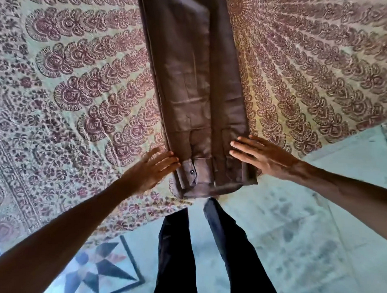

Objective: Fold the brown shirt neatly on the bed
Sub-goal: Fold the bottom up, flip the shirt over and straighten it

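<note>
Brown shirt (pixel 195 98) folded narrow | left hand (pixel 151 169), right hand (pixel 258 155) flat at cuffs

No readable text, labels, brands, numbers or signs anywhere.

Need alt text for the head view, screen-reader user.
A brown shirt, folded into a long narrow strip, lies on a patterned bedspread. The left hand and right hand, both flat and open, flank its near end, where a buttoned cuff shows.
</note>
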